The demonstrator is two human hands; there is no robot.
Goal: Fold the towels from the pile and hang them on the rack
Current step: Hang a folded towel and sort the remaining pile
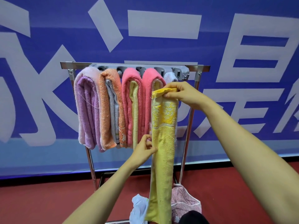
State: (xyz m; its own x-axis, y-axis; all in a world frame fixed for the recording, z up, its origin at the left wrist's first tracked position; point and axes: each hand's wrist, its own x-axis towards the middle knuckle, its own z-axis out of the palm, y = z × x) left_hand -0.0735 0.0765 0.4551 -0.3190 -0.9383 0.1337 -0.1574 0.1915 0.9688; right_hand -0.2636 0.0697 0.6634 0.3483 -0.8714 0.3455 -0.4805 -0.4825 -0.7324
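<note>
The towel (163, 151) hangs limp from the pile (186, 201) on the floor up in front of the rack (129, 64). I judge it light, soft and saggy, best held at the edges. My left hand (144, 149) pinches its side midway and my right hand (181, 92) pinches the top end. It is yellow terry, folded narrow, with a patterned band near the top.

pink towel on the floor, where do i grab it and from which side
Probably pinch the pink towel by its white-trimmed edge, coming from above on the right: that hem lies exposed on top, while the hanging yellow towel covers its left side.
</note>
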